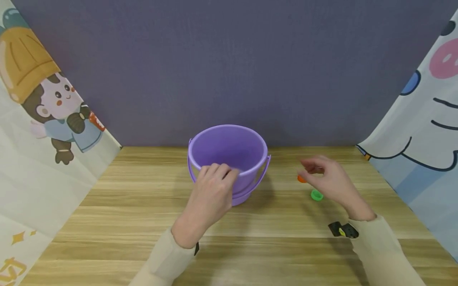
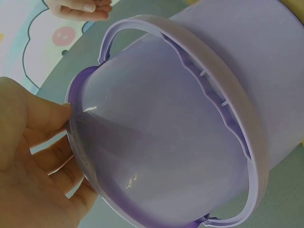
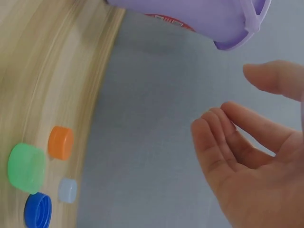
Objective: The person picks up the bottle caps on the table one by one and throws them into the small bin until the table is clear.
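A purple plastic bucket [image 1: 229,139] stands upright on the table, its handle [image 2: 228,85] hanging down on the near side. My left hand [image 1: 211,194] grips the near rim, thumb on the outside and fingers over the edge. To the right, my right hand [image 1: 329,178] hovers above the tabletop with bent, spread fingers and nothing between them. Below it lie bottle caps: an orange cap [image 3: 61,142], a green cap [image 3: 26,168], a blue cap [image 3: 38,211] and a whitish cap [image 3: 67,191]. In the head view the hand hides the last two.
The wood-grain table [image 1: 272,254] ends at a grey-blue panel [image 1: 229,63] close behind the bucket. Cartoon-printed cloths hang at the left [image 1: 43,178] and right [image 1: 422,131]. Dark straps [image 1: 343,229] show at the wrists.
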Demonstrator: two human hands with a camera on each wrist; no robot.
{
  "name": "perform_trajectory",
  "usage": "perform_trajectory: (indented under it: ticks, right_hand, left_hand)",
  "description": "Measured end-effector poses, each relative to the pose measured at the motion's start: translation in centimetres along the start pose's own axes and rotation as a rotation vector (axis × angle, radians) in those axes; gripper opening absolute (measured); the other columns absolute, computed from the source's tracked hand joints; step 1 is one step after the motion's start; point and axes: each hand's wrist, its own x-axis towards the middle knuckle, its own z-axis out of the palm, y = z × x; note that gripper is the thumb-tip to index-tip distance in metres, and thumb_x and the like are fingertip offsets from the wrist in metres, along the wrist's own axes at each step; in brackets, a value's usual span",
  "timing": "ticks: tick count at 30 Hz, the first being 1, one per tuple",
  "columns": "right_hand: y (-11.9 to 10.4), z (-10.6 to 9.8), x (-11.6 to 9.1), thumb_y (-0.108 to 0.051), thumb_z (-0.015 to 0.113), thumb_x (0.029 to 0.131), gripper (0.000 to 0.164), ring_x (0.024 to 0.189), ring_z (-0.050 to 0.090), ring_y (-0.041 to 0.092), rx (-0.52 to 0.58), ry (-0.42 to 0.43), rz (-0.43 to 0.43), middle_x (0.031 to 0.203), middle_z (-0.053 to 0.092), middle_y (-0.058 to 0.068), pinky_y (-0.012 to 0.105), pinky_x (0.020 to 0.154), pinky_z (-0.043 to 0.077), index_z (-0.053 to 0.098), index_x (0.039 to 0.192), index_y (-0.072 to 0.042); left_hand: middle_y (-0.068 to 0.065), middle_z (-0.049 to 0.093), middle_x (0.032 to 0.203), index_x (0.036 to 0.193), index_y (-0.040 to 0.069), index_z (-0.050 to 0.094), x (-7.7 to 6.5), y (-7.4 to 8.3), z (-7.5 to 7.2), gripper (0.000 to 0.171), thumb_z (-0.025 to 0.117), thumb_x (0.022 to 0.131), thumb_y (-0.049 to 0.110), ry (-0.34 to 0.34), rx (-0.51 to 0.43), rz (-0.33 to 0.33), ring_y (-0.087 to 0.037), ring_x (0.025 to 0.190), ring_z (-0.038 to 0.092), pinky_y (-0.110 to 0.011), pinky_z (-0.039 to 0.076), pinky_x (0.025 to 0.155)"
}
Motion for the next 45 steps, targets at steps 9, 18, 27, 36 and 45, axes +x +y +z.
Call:
perform_trajectory:
  ticks: [9,18,27,36,45]
  right_hand:
    - [1.1,-0.6,0.0,-0.031,0.071,0.095,0.047,0.105,0.065,0.032,-0.033,-0.1,0.065,0.119,0.066,0.015,0.044,0.09,0.053,0.066,0.128,0.002]
    - [2.4,-1.3,0.0,-0.031,0.071,0.095,0.049,0.105,0.066,0.033,-0.055,-0.137,0.087,0.122,0.065,0.019,0.035,0.086,0.053,0.065,0.13,0.004]
    - [3.4,-1.8,0.0,-0.03,0.069,0.097,0.051,0.11,0.064,0.039,-0.037,-0.163,0.123,0.129,0.062,0.025,0.049,0.089,0.055,0.062,0.131,0.008]
    - [4.9,-2.1,0.0,-0.033,0.068,0.097,0.055,0.112,0.062,0.045,-0.083,-0.217,0.151,0.126,0.062,0.029,0.056,0.088,0.053,0.061,0.131,0.009]
    - [6.2,-1.8,0.0,-0.029,0.071,0.095,0.054,0.109,0.063,0.042,-0.096,-0.258,0.158,0.122,0.065,0.028,0.053,0.085,0.054,0.06,0.128,0.013]
  left_hand:
    - [-0.005,0.066,0.095,0.105,0.008,0.072,0.0,0.0,0.1,0.027,0.062,0.081,-0.002,-0.007,0.009,-0.003,-0.027,0.085,0.06,-0.038,0.045,0.076]
    - [-0.006,0.066,0.095,0.106,0.008,0.071,0.0,0.1,0.2,0.028,0.064,0.081,-0.002,-0.012,-0.001,-0.005,-0.027,0.085,0.06,-0.039,0.046,0.076]
    - [-0.006,0.066,0.095,0.104,0.008,0.071,0.0,0.1,0.3,0.028,0.062,0.081,-0.002,-0.01,0.001,-0.003,-0.027,0.085,0.06,-0.039,0.046,0.077]
    - [-0.006,0.066,0.095,0.104,0.008,0.071,0.0,0.1,0.3,0.027,0.063,0.081,-0.003,-0.008,-0.001,0.0,-0.027,0.085,0.059,-0.039,0.045,0.077]
    - [-0.006,0.066,0.094,0.104,0.008,0.071,0.0,0.1,0.5,0.027,0.063,0.081,-0.003,-0.002,0.002,0.004,-0.027,0.084,0.059,-0.039,0.045,0.076]
